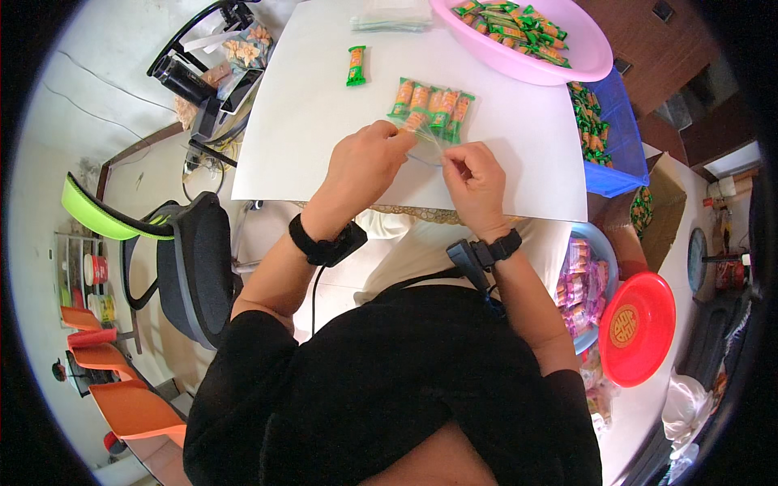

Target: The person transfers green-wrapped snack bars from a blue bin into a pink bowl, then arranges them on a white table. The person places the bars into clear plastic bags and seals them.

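Observation:
A transparent plastic bag lies on the white table top with its mouth towards me. Several orange-and-green wrapped snack sticks sit side by side in it or under its film. My left hand has its fingertips closed at the left side of the bag mouth, next to a stick that overlaps the row. The right side of the mouth is pinched between the thumb and finger of my right hand. One separate wrapped stick lies beyond my left hand.
A pink basin of wrapped sticks stands at the far right of the table, near stacked transparent bags. Right of the table are a blue crate, a cardboard box and a red basin. A black chair stands left.

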`<move>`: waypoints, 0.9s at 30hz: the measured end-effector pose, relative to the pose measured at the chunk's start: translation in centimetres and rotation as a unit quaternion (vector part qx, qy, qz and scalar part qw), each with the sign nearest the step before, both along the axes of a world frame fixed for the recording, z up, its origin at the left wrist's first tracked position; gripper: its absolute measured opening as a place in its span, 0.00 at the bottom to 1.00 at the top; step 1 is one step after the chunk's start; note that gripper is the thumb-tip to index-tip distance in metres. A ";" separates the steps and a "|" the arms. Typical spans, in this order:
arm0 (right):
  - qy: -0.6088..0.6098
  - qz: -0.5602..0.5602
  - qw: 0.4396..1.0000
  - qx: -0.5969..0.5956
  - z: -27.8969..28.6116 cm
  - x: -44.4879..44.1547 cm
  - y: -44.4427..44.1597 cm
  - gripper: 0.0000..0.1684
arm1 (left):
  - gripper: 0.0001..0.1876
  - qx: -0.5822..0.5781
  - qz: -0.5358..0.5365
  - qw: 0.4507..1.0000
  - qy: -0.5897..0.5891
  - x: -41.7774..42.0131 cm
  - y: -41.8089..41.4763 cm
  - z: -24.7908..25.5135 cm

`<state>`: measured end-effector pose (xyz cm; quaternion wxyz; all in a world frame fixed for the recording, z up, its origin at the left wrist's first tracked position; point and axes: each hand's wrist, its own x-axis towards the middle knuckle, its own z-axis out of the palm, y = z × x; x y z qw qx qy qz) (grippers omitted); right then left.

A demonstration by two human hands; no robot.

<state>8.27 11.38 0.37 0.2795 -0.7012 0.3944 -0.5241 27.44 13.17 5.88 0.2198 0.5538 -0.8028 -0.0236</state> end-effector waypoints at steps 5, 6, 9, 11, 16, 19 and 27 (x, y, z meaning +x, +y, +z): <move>-0.006 0.001 1.000 0.004 0.0 0.0 0.1 0.04 | 0.17 0.017 0.073 0.997 0.012 -1.1 -1.1 -0.5; -0.003 -0.001 1.000 0.007 0.2 0.0 0.2 0.04 | 0.18 0.006 0.071 0.997 0.011 -1.1 -1.2 -0.6; 0.003 0.002 1.000 0.012 0.1 -0.1 0.1 0.04 | 0.18 -0.041 0.061 0.997 -0.008 -1.2 -1.8 -0.5; 0.001 0.005 1.000 0.008 0.0 -0.1 0.0 0.04 | 0.18 -0.091 0.045 0.994 -0.041 -1.1 -2.3 -0.2; -0.006 0.005 1.000 0.001 -0.2 -0.1 -0.1 0.04 | 0.14 -0.162 0.023 0.982 -0.096 -1.2 -3.8 0.0; -0.005 0.005 1.000 0.003 -0.2 -0.1 -0.1 0.04 | 0.12 -0.140 0.021 0.983 -0.120 -1.2 -4.8 -0.1; -0.001 0.010 1.000 0.021 0.3 -0.2 0.1 0.03 | 0.05 -0.052 -0.008 0.995 -0.083 -1.5 -5.7 -0.1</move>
